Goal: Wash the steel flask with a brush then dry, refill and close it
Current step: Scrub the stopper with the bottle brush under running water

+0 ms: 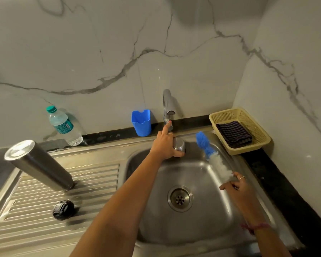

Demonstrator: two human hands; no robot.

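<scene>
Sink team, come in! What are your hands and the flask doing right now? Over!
Left hand grips steel cap, finger on tap. Right hand holds brush. Steel flask inverted on drainboard. Nothing blocking.

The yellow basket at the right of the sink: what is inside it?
Inside the yellow basket lies one folded dark checked cloth, on its floor. Whatever may be beneath the cloth is covered and cannot be seen.

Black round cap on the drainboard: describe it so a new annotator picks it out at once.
Start at the steel sink and move to its ribbed drainboard on the left. The steel flask stands upside down at the back of the ribs; the cap lies nearer the camera, apart from it. It is the only black, round, low thing on the drainboard.
</scene>
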